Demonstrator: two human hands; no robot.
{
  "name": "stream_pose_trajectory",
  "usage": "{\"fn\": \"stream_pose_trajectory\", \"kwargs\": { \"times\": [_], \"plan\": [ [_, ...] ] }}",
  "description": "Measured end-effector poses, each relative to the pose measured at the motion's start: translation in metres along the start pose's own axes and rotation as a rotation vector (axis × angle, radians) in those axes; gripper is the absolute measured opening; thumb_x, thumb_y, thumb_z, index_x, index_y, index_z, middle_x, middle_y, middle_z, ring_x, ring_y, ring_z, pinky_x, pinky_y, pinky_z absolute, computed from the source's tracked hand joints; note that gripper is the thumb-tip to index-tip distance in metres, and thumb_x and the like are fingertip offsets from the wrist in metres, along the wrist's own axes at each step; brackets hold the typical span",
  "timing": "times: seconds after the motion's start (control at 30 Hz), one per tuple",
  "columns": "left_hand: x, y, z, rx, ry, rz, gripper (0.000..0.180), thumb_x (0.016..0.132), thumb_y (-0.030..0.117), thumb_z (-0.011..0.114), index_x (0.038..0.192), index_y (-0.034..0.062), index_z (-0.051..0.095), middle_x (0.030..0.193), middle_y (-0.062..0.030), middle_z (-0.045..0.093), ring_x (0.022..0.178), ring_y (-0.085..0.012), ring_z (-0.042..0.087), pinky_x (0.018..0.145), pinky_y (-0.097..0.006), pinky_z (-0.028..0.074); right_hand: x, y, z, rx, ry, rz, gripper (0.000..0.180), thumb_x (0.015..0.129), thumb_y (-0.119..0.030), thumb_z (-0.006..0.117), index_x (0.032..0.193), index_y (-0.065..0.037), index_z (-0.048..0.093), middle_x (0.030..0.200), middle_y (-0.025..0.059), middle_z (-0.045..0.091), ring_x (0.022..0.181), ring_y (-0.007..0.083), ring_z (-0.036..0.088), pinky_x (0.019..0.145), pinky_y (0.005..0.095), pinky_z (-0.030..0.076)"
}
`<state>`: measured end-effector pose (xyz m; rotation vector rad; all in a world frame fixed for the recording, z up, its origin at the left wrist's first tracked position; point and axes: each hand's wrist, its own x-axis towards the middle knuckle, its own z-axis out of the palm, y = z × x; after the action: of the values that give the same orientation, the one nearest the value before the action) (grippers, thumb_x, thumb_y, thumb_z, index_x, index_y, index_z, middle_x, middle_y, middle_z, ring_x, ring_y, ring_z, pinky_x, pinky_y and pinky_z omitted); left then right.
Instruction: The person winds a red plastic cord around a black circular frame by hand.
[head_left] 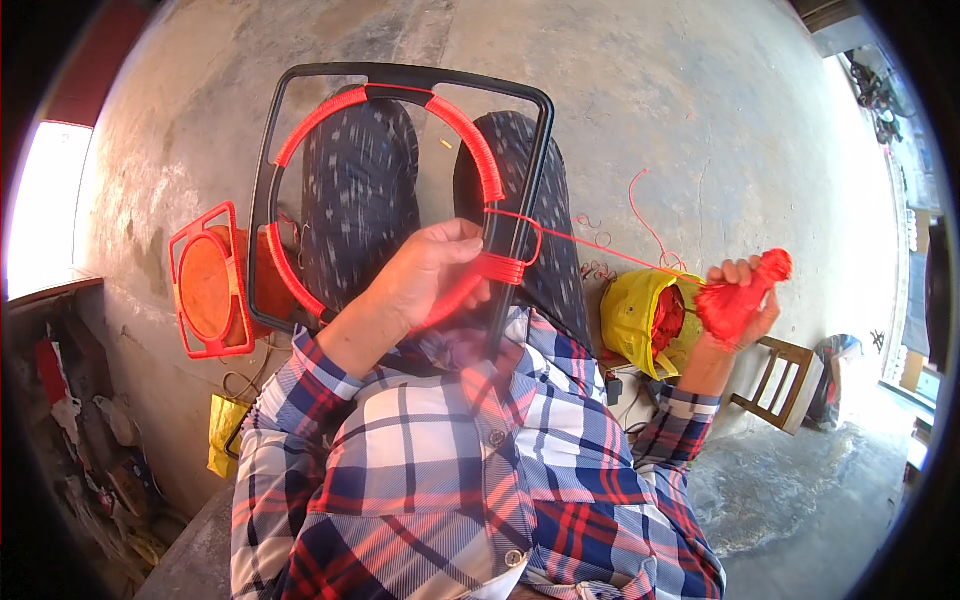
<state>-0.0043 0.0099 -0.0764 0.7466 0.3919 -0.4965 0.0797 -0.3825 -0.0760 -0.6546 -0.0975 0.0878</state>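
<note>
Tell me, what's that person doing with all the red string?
A person in a plaid shirt is winding red cord around a ring set inside a black frame that rests on their lap. The left hand grips the ring and frame where fresh wraps bunch up. The right hand holds a bundle of red cord out to the side, with the strand stretched tight between. About the upper and left parts of the ring are wrapped. A yellow bag sits on the floor nearby.

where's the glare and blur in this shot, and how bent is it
Head view: glare blows out the doorway at far left and the strip at far right; the left hand on the black frame and the knees look slightly motion-blurred; the right hand with the red cord bundle is sharper; fisheye bows the frame's straight bars and blackens the corners.
</note>
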Motion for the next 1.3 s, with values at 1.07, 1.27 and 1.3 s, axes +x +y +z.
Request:
{"fn": "stream_pose_trajectory", "kwargs": {
  "times": [1.07,1.27,1.3],
  "plan": [
    [-0.001,-0.004,-0.003,-0.060,0.048,0.042,0.018,0.093,0.020,0.057,0.102,0.0046,0.056,0.090,-0.0080,0.064,0.077,-0.0200,0.065,0.065,-0.033,0.055,0.018,-0.004,0.014,-0.615,0.462,0.137,0.010,0.085,-0.008,0.060,0.093,-0.003,0.056,0.073,0.0074,0.059,0.059,0.0161,0.057,0.054,0.0274,0.049],
    [0.005,-0.002,0.001,-0.096,0.047,0.088,0.027,0.093,0.026,0.057,0.106,0.0029,0.057,0.095,-0.0059,0.064,0.086,-0.0193,0.063,0.076,-0.039,0.053,0.001,-0.072,-0.088,-0.467,0.407,-0.027,0.031,0.090,-0.028,0.059,0.107,-0.003,0.055,0.074,0.0053,0.057,0.060,0.0142,0.053,0.051,0.0298,0.045],
    [0.003,0.001,0.004,-0.091,0.046,0.082,0.029,0.093,0.028,0.055,0.107,0.0018,0.057,0.099,-0.0074,0.063,0.090,-0.0199,0.062,0.081,-0.038,0.052,-0.002,-0.043,-0.061,-0.552,0.473,-0.083,0.039,0.091,-0.033,0.056,0.113,-0.001,0.055,0.078,0.0072,0.059,0.064,0.0162,0.055,0.053,0.0313,0.048]
  ]
}}
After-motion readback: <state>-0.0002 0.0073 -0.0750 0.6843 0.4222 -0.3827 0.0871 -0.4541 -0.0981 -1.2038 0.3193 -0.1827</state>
